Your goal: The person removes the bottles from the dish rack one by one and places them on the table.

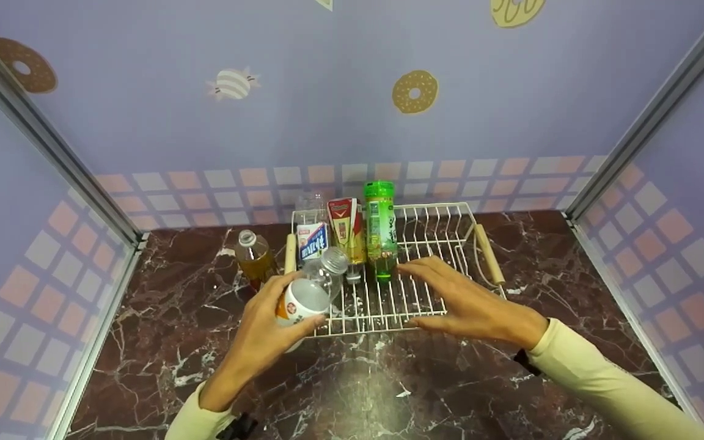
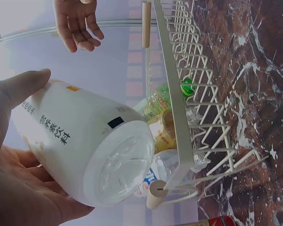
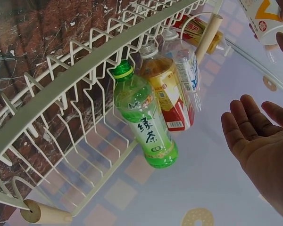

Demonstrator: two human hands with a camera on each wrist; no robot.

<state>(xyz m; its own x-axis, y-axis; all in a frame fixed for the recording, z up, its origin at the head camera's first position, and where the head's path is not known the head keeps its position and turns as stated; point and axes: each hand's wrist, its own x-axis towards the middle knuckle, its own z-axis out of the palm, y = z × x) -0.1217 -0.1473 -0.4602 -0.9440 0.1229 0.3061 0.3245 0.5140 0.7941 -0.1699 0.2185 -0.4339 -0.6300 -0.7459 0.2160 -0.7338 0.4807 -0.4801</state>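
Note:
In my left hand point(image 1: 260, 330) I grip a plastic bottle point(image 1: 294, 308) with a white and orange sleeve, thumb on the near side. Its clear threaded neck leans up and away, and the clear base point(image 2: 125, 165) faces the table in the left wrist view. My right hand point(image 1: 468, 299) hovers over the front right of a white wire rack point(image 1: 413, 318), fingers spread and nothing held. Upside down in the rack lean a green tea bottle point(image 3: 144, 122), a bottle with a red and yellow label point(image 3: 167, 92) and a clear bottle with a blue label point(image 1: 312, 241).
An amber bottle point(image 1: 257, 263) stands left of the rack, close beyond my left fingers. Wooden handles point(image 1: 489, 253) cap the rack's ends. Dark marbled tabletop point(image 1: 352, 385) lies in front, and a lilac patterned wall point(image 1: 327, 122) rises behind, with side walls left and right.

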